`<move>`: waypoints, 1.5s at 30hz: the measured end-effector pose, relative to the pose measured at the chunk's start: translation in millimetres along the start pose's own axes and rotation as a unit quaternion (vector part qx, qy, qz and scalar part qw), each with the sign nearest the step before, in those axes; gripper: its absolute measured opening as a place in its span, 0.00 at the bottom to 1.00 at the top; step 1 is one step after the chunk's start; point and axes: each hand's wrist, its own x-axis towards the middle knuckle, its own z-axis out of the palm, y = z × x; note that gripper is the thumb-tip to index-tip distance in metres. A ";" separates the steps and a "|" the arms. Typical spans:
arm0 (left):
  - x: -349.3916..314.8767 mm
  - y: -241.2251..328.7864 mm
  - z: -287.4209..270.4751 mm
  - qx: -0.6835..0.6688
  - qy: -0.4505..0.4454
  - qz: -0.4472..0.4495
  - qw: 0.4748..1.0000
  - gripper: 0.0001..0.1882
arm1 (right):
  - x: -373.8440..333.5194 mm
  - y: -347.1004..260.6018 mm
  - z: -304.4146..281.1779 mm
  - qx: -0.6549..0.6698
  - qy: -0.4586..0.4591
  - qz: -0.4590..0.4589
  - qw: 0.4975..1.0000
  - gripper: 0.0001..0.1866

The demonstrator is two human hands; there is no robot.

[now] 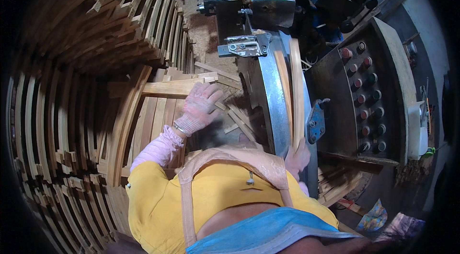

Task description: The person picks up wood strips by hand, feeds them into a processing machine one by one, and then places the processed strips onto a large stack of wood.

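My left hand [199,105], in a pale knitted glove, reaches out to the left of the machine with its fingers stretched and somewhat apart. It is over the right end of a wooden bar [167,88] on the stacked pieces; whether it touches the bar is unclear. My right hand [297,159], gloved too and partly hidden by my body, closes round the near end of a long pale wooden strip [296,86]. That strip lies lengthwise on the metal machine table [274,76]. Beside it runs a narrower, reddish wooden strip [282,79].
Tall stacks of wooden strips [48,120] fill the left side. Offcuts [239,120] lie on the floor by the table. A metal guide block [244,46] and a blue bracket [315,122] sit at the table. A control panel with buttons [366,96] stands at right.
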 end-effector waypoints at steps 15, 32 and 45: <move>-87.6 -102.2 -50.7 0.105 0.191 -0.206 0.954 0.38 | 189.4 -138.2 57.5 -0.024 0.043 -0.059 0.997 0.35; -157.1 -91.1 -99.6 0.117 -0.011 -0.435 0.893 0.43 | 150.4 -72.9 47.5 -0.039 0.138 -0.208 0.968 0.30; 132.7 -22.2 -68.3 -0.529 0.250 -0.212 0.782 0.33 | 141.9 -224.3 14.0 0.425 -0.178 -0.401 0.792 0.45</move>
